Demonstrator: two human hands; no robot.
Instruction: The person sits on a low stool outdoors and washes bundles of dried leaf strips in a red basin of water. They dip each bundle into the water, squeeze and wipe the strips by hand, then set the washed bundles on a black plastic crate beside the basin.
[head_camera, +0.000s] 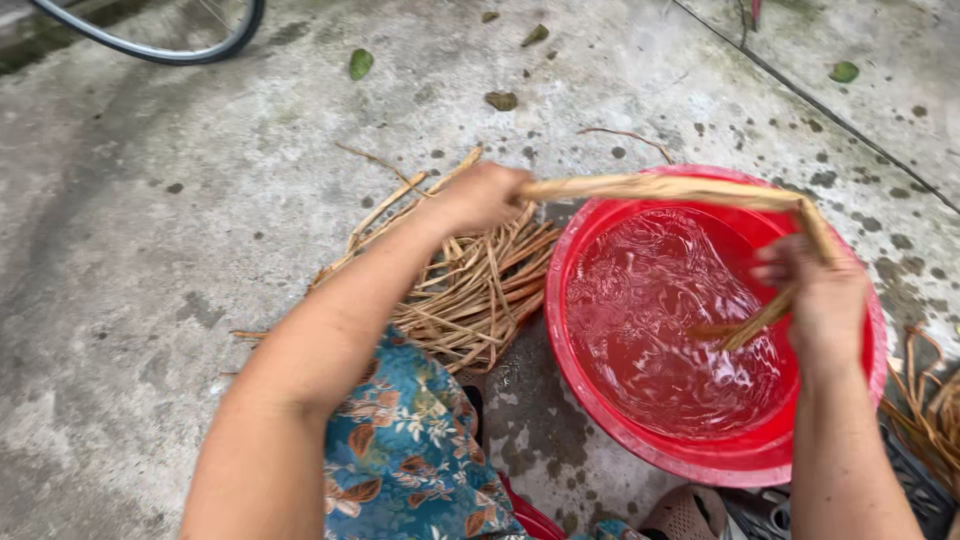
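Over the red basin (700, 465), both hands' fingers (775, 270) clamp a bent strip (660, 187), beside piled strips (475, 295).

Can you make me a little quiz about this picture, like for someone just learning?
1. True or false: the red basin holds water.
2. What is stretched between the left hand and the right hand? A) a tan strip B) a rope C) a towel
3. Where does the pile of dry strips lie, by the person's own sides?

Key: 1 true. 2 A, the tan strip, whose end dips into the water. 3 On the concrete floor, left of the basin.
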